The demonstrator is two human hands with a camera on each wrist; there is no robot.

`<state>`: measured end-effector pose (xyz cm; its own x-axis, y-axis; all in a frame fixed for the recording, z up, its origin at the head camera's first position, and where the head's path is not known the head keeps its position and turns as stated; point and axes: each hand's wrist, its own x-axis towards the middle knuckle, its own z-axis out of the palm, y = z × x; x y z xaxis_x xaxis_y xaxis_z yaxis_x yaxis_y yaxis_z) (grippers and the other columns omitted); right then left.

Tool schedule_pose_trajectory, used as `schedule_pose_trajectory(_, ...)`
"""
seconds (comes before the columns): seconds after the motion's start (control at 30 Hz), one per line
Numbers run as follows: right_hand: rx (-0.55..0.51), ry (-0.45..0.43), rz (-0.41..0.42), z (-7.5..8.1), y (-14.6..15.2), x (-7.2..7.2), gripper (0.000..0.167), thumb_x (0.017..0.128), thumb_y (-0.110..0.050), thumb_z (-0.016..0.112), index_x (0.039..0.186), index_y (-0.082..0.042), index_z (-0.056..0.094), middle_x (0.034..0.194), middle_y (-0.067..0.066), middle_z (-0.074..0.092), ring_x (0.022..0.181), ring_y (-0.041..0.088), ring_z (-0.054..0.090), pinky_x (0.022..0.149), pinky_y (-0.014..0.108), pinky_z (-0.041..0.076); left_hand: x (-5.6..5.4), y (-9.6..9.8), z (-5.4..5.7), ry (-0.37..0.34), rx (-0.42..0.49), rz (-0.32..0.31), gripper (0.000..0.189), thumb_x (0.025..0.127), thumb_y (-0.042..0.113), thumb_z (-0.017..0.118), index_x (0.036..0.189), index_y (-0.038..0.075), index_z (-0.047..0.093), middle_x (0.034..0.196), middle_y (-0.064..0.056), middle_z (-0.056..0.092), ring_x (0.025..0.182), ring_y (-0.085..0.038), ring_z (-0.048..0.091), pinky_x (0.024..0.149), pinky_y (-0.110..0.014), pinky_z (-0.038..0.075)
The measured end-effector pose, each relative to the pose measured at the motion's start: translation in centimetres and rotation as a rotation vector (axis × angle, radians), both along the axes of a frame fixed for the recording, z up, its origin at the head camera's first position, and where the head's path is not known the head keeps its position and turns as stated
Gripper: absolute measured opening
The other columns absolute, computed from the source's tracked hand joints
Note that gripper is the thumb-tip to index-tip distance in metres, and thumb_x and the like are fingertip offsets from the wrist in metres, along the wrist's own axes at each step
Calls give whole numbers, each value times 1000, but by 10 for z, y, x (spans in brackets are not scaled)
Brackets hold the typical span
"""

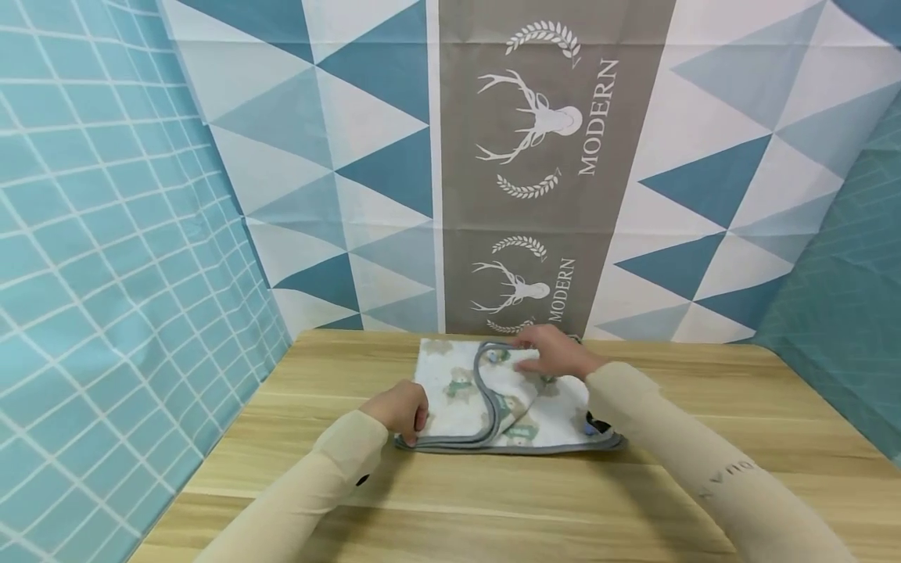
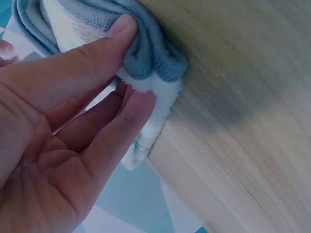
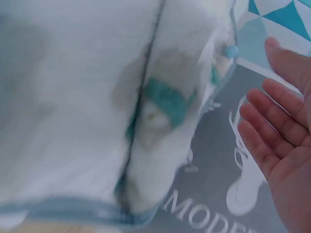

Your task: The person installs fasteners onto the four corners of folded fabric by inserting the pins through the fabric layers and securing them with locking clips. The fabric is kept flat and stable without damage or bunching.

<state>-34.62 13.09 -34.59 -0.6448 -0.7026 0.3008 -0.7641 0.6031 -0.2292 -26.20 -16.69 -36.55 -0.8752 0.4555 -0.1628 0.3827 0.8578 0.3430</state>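
Observation:
A white fleecy blanket (image 1: 450,391) with a bear print and grey-blue edging lies folded near the back of the table. Its upper layer curves back in a wavy fold across the middle. At the near left corner my left hand (image 1: 403,408) pinches the layered edging. In the left wrist view, the thumb lies on the edging (image 2: 155,58) and the fingertips touch the white pile below. My right hand (image 1: 556,352) is over the far right part of the blanket. Seen in the right wrist view, its fingers (image 3: 267,141) are loosely extended, apart from the cloth and holding nothing.
The blanket lies on a wood-grain table (image 1: 493,500). Behind it hangs a patterned wall covering (image 1: 380,156) with triangles and deer heads. Blue tiled sheeting (image 1: 127,258) borders the left side, and teal sheeting (image 1: 845,313) the right. A small dark item (image 1: 598,423) shows by the right sleeve.

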Motion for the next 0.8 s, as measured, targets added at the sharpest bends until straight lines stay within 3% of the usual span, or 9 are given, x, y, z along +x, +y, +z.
schedule_pose_trajectory(0.23, 28, -88, -39, -9, -27, -27, 32, 81, -6, 70, 112, 1, 64, 107, 14, 67, 99, 30, 62, 85, 40, 51, 1, -1, 0, 2, 1, -4, 22, 60, -6, 83, 61, 6, 65, 56, 5, 53, 53, -9, 47, 51, -24, 43)
schedule_pose_trajectory(0.4, 31, -99, -59, -21, -27, -39, 29, 80, -8, 71, 107, -1, 67, 97, 11, 70, 89, 23, 66, 79, 35, 53, 1, 1, -4, 10, 10, -16, 22, 59, -5, 83, 61, 6, 65, 56, 6, 53, 52, -8, 46, 50, -23, 43)
schedule_pose_trajectory(0.6, -25, -102, -67, -20, -23, -38, 7, 79, -11, 74, 84, -7, 71, 75, 2, 67, 64, 9, 56, 62, 25, 47, 1, 1, -3, 21, 10, -18, 21, 59, -5, 83, 61, 5, 65, 55, 6, 53, 51, -8, 46, 49, -22, 43)
schedule_pose_trajectory(0.8, -47, -87, -34, -6, -14, -26, 7, 78, -15, 75, 82, -10, 72, 71, -2, 67, 57, 2, 51, 58, 22, 44, 2, -1, -1, 22, -13, 4, 22, 58, -5, 84, 60, 6, 65, 55, 6, 52, 52, -9, 46, 50, -24, 43)
